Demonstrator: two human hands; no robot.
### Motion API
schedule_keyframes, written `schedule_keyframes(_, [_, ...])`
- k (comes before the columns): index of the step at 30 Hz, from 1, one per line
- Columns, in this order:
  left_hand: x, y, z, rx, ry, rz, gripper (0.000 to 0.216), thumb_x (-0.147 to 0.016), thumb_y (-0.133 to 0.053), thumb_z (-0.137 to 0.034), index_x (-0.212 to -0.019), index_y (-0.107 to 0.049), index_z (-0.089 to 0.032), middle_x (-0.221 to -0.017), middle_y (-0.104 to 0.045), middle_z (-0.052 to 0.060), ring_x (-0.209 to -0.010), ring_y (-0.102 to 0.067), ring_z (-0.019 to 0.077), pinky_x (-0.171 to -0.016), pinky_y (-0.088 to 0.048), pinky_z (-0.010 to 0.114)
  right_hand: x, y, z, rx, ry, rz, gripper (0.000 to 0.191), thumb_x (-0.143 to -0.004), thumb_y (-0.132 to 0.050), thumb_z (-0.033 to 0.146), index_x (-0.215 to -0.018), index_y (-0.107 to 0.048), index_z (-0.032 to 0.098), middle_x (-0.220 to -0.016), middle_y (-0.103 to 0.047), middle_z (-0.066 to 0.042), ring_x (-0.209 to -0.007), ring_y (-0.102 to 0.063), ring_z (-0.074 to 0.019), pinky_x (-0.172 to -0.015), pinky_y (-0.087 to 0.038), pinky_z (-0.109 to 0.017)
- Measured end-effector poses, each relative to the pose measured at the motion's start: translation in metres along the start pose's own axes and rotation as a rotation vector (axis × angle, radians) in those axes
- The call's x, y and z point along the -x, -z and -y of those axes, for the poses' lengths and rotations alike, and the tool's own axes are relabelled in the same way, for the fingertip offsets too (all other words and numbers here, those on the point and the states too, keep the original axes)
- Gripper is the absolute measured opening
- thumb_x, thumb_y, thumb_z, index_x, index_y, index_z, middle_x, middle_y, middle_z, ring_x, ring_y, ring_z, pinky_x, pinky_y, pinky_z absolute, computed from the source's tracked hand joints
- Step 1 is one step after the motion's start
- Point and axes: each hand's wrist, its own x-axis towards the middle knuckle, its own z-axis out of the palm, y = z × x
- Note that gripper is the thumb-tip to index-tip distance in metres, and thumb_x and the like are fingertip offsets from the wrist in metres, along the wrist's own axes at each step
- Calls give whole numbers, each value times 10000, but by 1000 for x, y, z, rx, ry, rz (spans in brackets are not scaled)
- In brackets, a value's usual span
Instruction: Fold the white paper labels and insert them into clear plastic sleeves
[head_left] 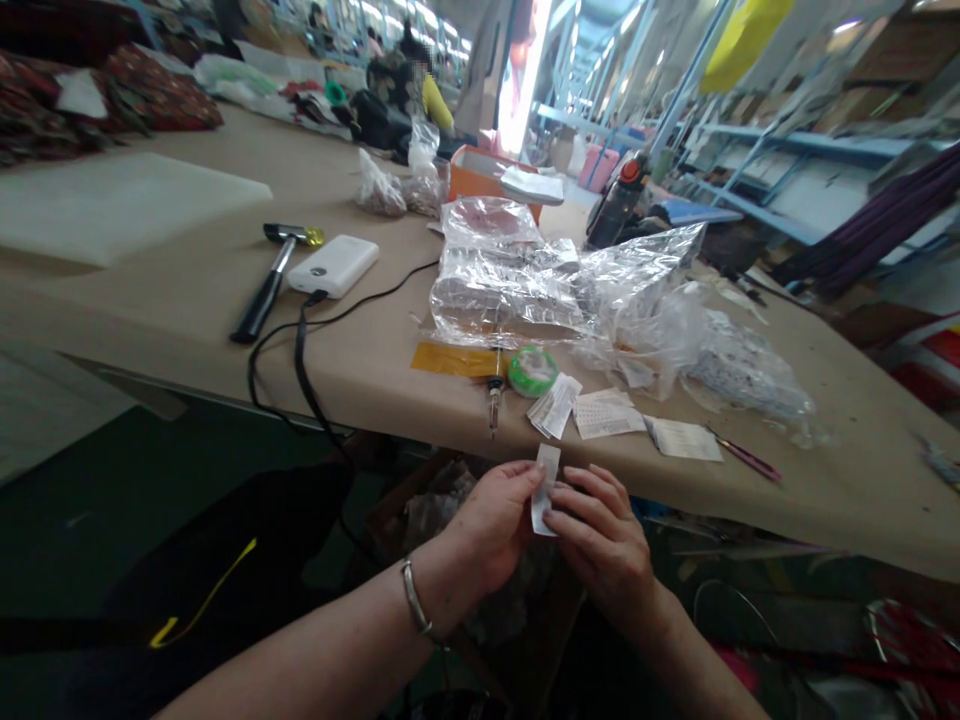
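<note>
White slip (547, 480) is pinched by left hand (491, 522), right hand (609, 535) touching it

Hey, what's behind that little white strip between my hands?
Past the white strip's upper end, the brown table edge shows, with fanned white slips on it. Whatever lies directly behind the strip, including any left hand fingers, is covered.

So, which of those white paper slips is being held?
The narrow slip in the left hand, with the right hand against it. The fanned slips, middle slips and rightmost slips all lie on the table.
</note>
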Motion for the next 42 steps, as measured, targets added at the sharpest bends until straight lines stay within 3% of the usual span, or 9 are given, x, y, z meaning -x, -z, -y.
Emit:
schedule_keyframes(5, [-3,-2,0,-163,38,-104,91,-797,-584,-185,-819,-612,-101,-684,-623,52,-557,-587,115,-541,-479,238,-2,4,-26,197,-222,-8,458,-865,-535,263,-1300,-461,137,-1182,-596,-154,-1190,-469,-301,-961,-437,-498])
schedule_keyframes(7, [-3,0,2,-238,26,-108,126,-803,-582,-215,-837,-615,-97,-703,-633,64,-570,-598,125,-556,-491,249,-3,5,-40,338,-313,30,458,-864,-532,288,-1273,-489,89,-1206,-573,-183,-1179,-462,-332,-966,-422,-522])
schedule_keyframes(10, [-4,3,4,-290,10,-109,134,-812,-568,-217,-841,-612,-93,-713,-637,69,-566,-597,119,-556,-490,242,-1,3,-53,416,-311,71,326,-879,-505,240,-1173,-585,124,-1171,-615,-135,-1126,-512,-307,-962,-432,-494])
schedule_keyframes(15, [-7,0,4,-307,37,-145,132,-820,-553,-199,-858,-599,-81,-725,-639,86,-536,-580,116,-523,-478,238,8,3,-61,312,-294,-86,184,-883,-522,206,-1001,-661,186,-1035,-686,-77,-1046,-593,-240,-927,-475,-425])
schedule_keyframes(20, [-8,-8,0,-260,92,-156,132,-821,-541,-181,-868,-603,-75,-742,-642,96,-542,-586,130,-533,-486,263,7,7,-44,87,-297,-200,183,-858,-541,136,-977,-661,205,-1031,-680,-81,-1066,-602,-228,-917,-493,-409])
schedule_keyframes(25, [-9,-9,2,-78,57,3,93,-774,-546,-95,-760,-628,-54,-680,-607,71,-517,-544,93,-488,-420,200,3,1,-6,-100,-35,-29,206,-854,-537,126,-999,-650,219,-1025,-686,-69,-1123,-566,-231,-925,-490,-426])
schedule_keyframes(33, [-7,-4,8,-88,52,23,55,-705,-629,-102,-723,-643,-52,-661,-605,62,-504,-530,80,-455,-367,176,4,-3,5,-113,14,28,179,-878,-510,142,-958,-653,214,-988,-696,-54,-1156,-534,-231,-919,-503,-405])
schedule_keyframes(38, [-5,-6,6,-132,88,16,88,-784,-575,-124,-744,-630,-67,-609,-590,42,-483,-540,86,-458,-410,183,14,8,-4,-99,-48,52,268,-864,-535,160,-1116,-594,230,-1077,-661,-58,-1226,-454,-244,-977,-460,-445])
schedule_keyframes(42, [-5,-8,4,-239,122,-85,111,-838,-529,-157,-824,-606,-80,-703,-655,92,-540,-609,133,-536,-507,255,30,30,-39,246,-331,-77,459,-895,-494,275,-1336,-401,186,-1245,-543,-137,-1254,-404,-288,-994,-400,-518])
